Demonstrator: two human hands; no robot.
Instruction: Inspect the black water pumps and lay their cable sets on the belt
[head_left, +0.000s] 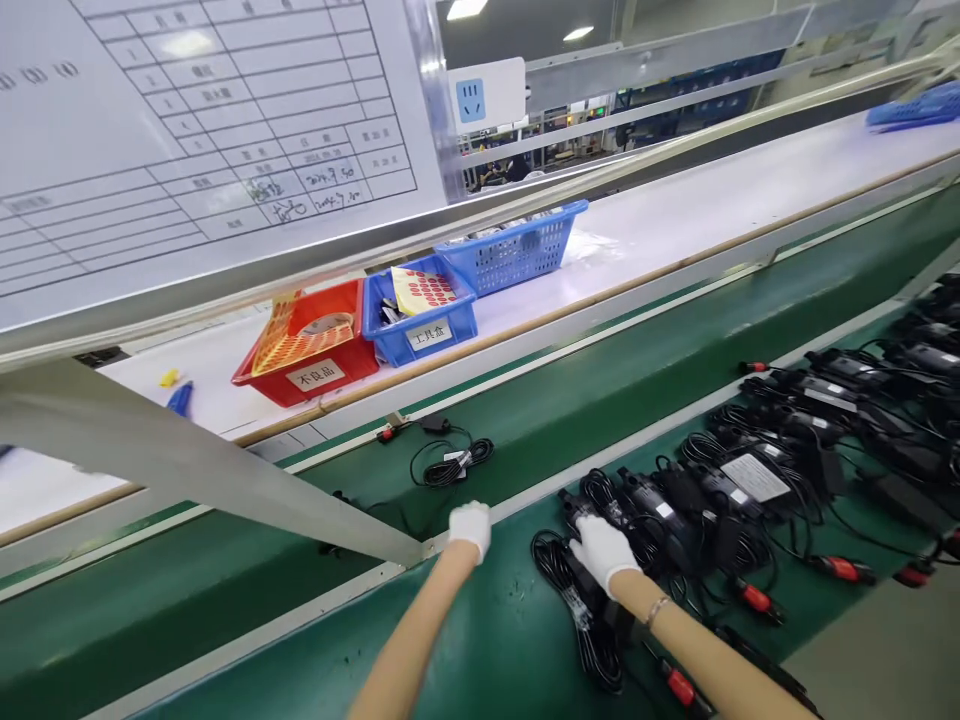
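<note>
My left hand [471, 530], in a white glove, is curled into a fist at the pale rail between the two green surfaces. No object shows in it, though its underside is hidden. Just beyond it lies a coiled black cable [454, 465] with a white tag and a small red-ended plug. My right hand [604, 552], also gloved, reaches down with bent fingers onto a black power adapter [574, 507] at the near end of a crowded row. Its fingertips are partly hidden. A bundled black cord [581, 615] lies beside that hand.
More black adapters with red-tipped connectors [757, 597] spread to the right. On the white shelf stand a red bin [322, 375], a blue bin [427, 335] and a blue basket [517, 255]. A slanted metal post [225, 470] crosses at left, below a printed sheet [225, 120].
</note>
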